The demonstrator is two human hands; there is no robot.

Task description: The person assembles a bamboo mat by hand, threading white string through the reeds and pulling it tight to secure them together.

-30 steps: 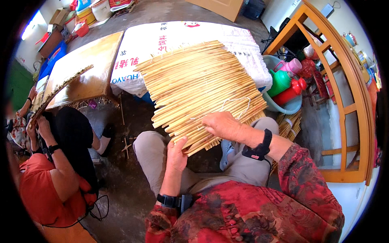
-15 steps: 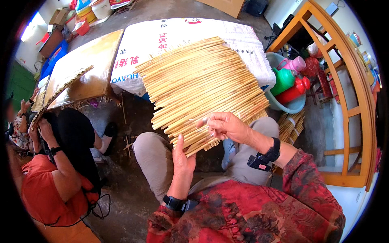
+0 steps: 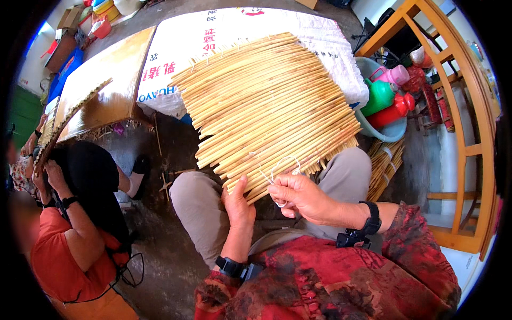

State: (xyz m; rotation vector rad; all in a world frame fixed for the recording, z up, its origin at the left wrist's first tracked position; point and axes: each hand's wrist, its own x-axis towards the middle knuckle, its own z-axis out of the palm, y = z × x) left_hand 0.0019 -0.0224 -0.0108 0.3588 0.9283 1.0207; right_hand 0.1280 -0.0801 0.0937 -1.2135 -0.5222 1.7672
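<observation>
A mat of straight yellow stalks, lashed side by side, slopes from the sack-covered table down to my knees. My left hand grips its near left corner, thumb on top and the fingers hidden beneath. Just right of that, at the near edge, my right hand is closed in a pinch on a white string. The string loops over the last stalks and hangs below my fingertips. More white string ends stick up along the mat's far left edge.
White printed sacking covers the table ahead, beside a plastic-wrapped board. A basin with coloured flasks and a stalk bundle lie right, near a wooden frame. At left, a person in orange holds another stalk strip.
My right hand has come down toward me past the mat's near edge, drawing the white string into a visible loop. My left hand keeps its hold on the corner.
</observation>
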